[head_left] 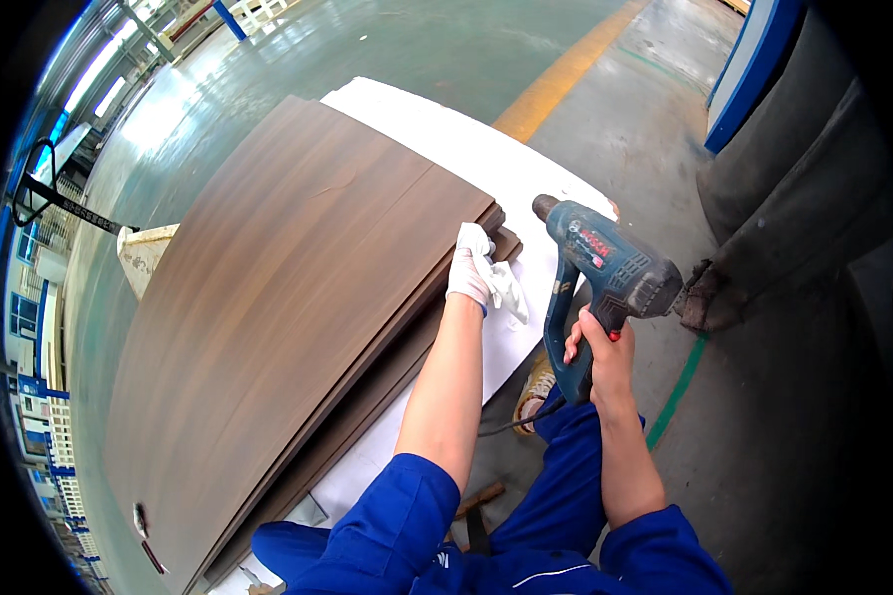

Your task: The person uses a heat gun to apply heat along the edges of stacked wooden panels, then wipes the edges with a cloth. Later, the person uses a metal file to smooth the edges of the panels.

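At left, facing a stack of brown wood-grain panels (288,258) over a white sheet (417,124). Holding the left hand (469,266), covered in white cloth (506,293), at the stack's right corner; cannot tell whether pinching cloth or panel, with fingertips hidden. Farther right, gripping a blue heat gun (605,256) by its handle, with the right hand (609,359) wrapped around it, nozzle (544,205) pointing up and left, apart from the panels.

Counting two hands (468,276) (608,355), one heat gun (610,260) right of centre, one yellow floor stripe (566,74) up top. Can't count stacked brown panels (298,268), left.
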`<state>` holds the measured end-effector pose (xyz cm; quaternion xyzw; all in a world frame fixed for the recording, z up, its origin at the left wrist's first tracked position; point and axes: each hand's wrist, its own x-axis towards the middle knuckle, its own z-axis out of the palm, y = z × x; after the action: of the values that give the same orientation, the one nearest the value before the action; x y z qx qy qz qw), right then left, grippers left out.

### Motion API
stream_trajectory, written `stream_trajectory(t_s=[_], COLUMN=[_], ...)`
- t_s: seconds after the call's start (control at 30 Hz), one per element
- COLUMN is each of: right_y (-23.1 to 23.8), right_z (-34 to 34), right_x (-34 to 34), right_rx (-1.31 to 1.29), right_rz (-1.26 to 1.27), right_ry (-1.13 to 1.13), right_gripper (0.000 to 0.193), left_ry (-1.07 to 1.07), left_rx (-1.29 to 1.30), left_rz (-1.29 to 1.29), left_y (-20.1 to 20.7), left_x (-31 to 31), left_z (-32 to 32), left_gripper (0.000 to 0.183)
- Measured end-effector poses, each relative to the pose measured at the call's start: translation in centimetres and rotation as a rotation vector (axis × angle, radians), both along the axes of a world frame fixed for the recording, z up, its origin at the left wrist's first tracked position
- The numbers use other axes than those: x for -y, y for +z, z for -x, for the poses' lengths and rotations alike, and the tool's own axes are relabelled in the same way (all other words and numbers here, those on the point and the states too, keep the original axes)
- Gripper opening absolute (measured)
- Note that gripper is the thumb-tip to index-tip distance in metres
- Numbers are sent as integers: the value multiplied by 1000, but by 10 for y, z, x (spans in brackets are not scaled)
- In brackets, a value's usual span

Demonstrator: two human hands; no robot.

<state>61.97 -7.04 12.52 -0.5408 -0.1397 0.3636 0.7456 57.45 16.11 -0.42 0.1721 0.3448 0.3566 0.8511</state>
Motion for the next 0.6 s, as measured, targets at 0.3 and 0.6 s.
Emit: stream_trajectory(t_s=[0.3,0.6], right_y=[-5,-11], right_z=[-9,-5], right_x=[10,0], right_rx=[-79,-27], right_rz=[-55,-68], right_ry=[-154,-233], right_gripper=[10,9], left_ry=[-17,-211], left_rx=[103,-83], left_rz=[28,-24], left_y=[-7,-80], left_x=[-17,-35], left_z=[-51,-22], left_gripper=[35,23])
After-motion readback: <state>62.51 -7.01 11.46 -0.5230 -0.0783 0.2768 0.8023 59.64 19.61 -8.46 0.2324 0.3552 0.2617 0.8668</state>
